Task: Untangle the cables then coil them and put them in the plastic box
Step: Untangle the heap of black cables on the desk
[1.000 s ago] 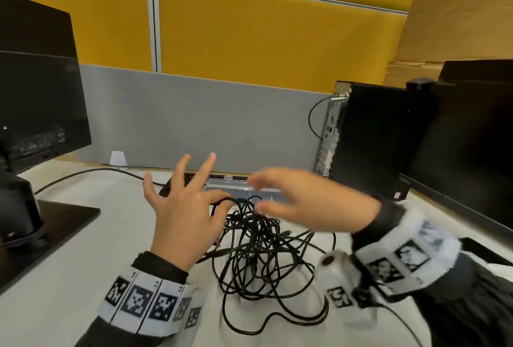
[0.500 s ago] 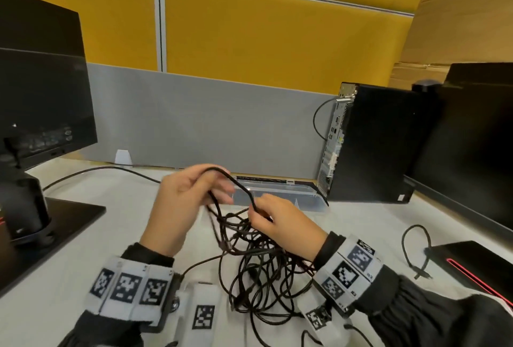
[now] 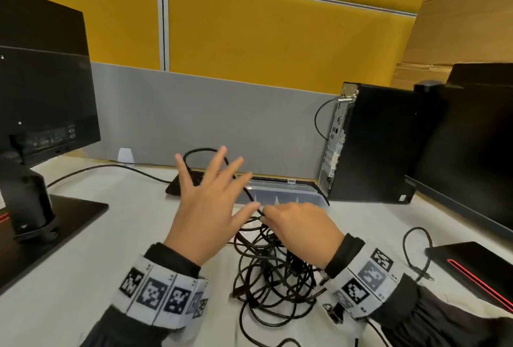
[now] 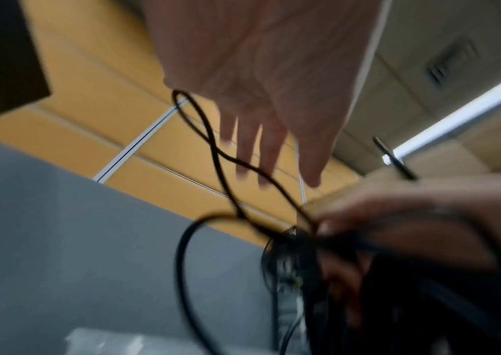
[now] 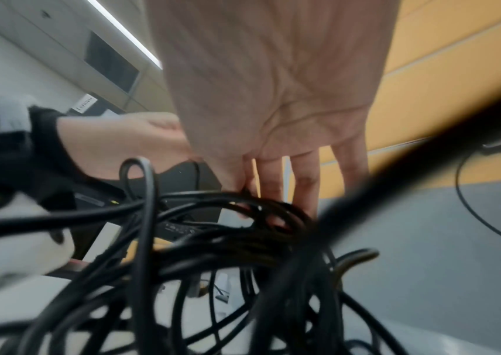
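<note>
A tangle of black cables [image 3: 272,277] lies on the white desk in front of me. My left hand [image 3: 219,180] hovers over its far edge with straight, spread fingers, holding nothing. One thin cable loop [image 3: 200,150] rises behind those fingers; in the left wrist view the cable loop [image 4: 212,144] hangs free below the open left hand [image 4: 258,144]. My right hand [image 3: 265,212] pinches a strand at the top of the tangle. In the right wrist view its fingers [image 5: 273,182] reach into the cables [image 5: 212,240]. The clear plastic box [image 3: 291,194] sits just beyond both hands.
A monitor [image 3: 41,82] on a black stand [image 3: 41,230] fills the left. A PC tower [image 3: 374,144] and a second monitor [image 3: 477,152] stand at the right. A black device with a red stripe [image 3: 472,269] and a loose cable [image 3: 416,249] lie near right. A grey partition [image 3: 222,124] closes the back.
Half a second ago my left hand gripped the raised cable loop; now it has let go and spread its fingers. My right hand stays on the tangle.
</note>
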A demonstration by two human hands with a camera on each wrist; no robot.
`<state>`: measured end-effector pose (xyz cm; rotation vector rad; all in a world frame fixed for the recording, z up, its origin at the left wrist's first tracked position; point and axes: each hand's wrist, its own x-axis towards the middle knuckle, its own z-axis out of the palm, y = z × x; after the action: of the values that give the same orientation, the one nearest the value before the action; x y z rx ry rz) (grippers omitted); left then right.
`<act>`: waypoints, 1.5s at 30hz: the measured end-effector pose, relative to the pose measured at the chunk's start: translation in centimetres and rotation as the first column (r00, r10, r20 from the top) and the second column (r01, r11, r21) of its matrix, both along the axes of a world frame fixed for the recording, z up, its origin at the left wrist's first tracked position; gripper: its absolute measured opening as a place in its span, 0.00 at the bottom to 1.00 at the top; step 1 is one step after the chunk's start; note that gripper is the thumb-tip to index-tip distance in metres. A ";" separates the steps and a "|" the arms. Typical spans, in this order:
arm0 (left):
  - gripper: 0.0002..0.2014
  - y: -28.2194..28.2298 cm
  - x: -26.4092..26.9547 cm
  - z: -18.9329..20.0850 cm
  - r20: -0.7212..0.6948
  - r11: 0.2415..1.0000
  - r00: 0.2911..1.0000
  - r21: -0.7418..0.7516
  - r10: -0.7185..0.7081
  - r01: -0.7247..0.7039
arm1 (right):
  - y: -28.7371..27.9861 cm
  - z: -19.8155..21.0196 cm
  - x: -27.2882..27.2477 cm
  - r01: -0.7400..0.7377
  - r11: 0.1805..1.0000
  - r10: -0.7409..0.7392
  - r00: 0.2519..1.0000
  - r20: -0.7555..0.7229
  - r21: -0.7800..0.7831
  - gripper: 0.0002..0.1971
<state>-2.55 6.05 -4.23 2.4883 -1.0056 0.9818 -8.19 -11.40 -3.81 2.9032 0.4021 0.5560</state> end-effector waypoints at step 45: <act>0.41 0.4 -0.9 1.1 -0.235 0.998 0.971 0.040 -0.046 0.057 | -0.9 0.4 -0.8 0.206 0.960 -0.235 0.961 -0.145 -0.192 0.23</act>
<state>-3.48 6.45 -3.17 2.5276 -1.0200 0.6373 -8.99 -12.31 -3.39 2.7812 0.1335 0.2318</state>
